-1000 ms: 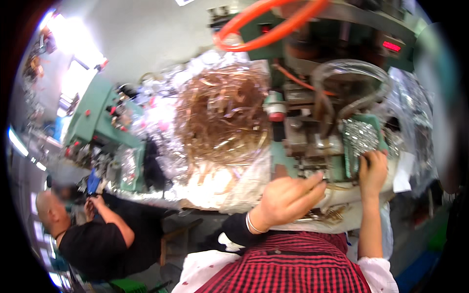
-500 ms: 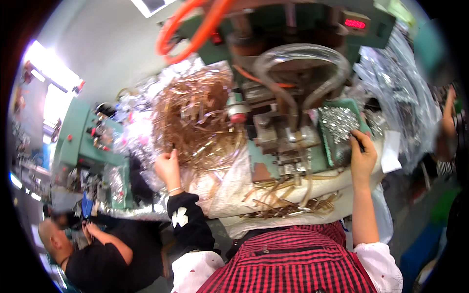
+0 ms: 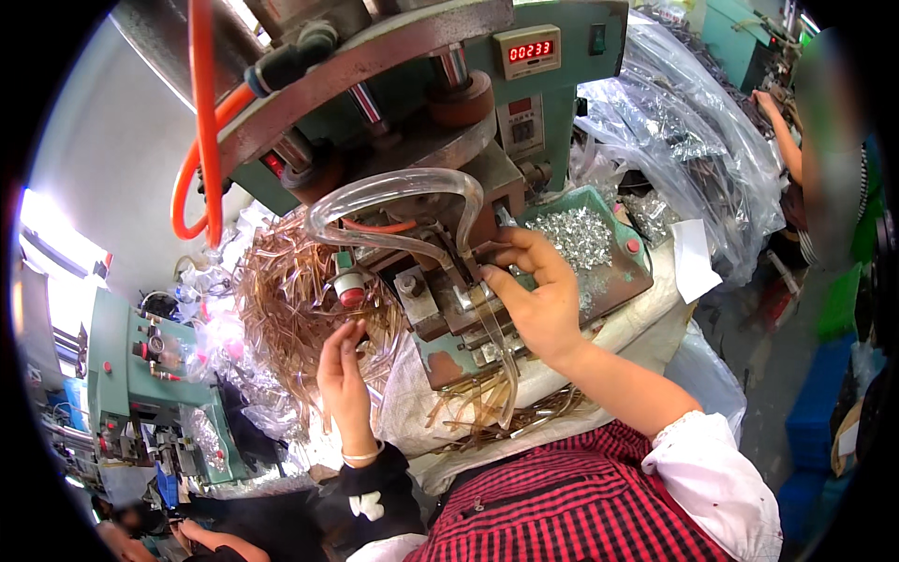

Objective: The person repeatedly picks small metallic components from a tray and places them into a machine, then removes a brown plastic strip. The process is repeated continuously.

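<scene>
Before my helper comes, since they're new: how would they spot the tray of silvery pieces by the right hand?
Find the green press, then its right side, beyond the right hand. The green tray there holds loose silvery pieces, unlike the tangled brown strips opposite.

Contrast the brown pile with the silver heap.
The brown pile is long, tangled strips; the silver heap, small shiny pieces. The brown pile spreads wider than the silver heap. The silver heap sits in a green tray, the brown pile outside it. Both comprise many pieces.
</scene>
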Motion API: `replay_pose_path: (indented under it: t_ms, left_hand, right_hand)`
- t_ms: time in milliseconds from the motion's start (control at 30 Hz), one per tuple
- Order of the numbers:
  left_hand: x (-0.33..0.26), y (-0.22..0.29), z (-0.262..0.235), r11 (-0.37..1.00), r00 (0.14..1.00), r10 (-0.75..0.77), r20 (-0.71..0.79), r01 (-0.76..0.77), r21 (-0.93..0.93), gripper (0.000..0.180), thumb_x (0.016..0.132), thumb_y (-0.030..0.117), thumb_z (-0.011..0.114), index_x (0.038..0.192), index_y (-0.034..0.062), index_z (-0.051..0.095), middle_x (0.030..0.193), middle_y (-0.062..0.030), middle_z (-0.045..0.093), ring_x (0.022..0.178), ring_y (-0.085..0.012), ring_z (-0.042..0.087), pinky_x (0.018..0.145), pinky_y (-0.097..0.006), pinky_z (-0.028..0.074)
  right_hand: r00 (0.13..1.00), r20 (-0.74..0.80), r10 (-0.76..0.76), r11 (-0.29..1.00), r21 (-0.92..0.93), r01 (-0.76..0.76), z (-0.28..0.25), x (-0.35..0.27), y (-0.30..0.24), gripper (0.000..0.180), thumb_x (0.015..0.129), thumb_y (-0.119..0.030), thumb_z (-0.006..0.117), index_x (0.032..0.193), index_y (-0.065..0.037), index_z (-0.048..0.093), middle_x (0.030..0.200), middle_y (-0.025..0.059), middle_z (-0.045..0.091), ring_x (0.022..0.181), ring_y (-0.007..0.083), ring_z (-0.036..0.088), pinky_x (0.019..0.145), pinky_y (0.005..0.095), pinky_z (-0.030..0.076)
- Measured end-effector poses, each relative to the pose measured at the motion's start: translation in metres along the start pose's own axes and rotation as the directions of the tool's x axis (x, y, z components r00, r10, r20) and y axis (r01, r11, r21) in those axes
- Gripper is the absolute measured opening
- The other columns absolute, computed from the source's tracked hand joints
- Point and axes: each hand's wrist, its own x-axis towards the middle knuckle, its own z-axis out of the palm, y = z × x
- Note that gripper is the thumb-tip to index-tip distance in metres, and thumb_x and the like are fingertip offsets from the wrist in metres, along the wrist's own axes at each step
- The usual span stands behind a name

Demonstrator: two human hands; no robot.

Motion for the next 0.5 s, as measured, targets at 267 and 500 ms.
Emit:
replay_pose_path:
  t_ms: [267, 500]
  left_hand:
    - [-0.016, 0.101, 0.032, 0.813, 0.831, 0.543, -0.118, -0.486, 0.319, 0.012, 0.098, 0.003, 0.060, 0.098, -0.0050, 0.069, 0.088, -0.0090, 0.066, 0.077, -0.0148, 0.058, 0.070, -0.026, 0.046]
    - [-0.026, 0.118, 0.081, 0.451, 0.488, 0.776, 0.400, -0.872, 0.188, 0.023, 0.076, 0.001, 0.082, 0.095, 0.0026, 0.068, 0.096, -0.0138, 0.073, 0.067, -0.0235, 0.068, 0.058, -0.031, 0.054]
  right_hand:
    - [0.979, 0.055, 0.196, 0.960, 0.195, -0.203, 0.010, -0.006, -0.019, 0.043, 0.090, 0.002, 0.067, 0.130, 0.004, 0.052, 0.109, 0.0096, 0.071, 0.102, 0.0103, 0.063, 0.090, 0.0242, 0.049]
    - [0.949, 0.295, 0.110, 0.994, -0.059, -0.096, -0.015, -0.018, -0.060, 0.059, 0.091, -0.004, 0.066, 0.145, 0.003, 0.043, 0.137, 0.0152, 0.059, 0.124, 0.0244, 0.059, 0.104, 0.0368, 0.046]
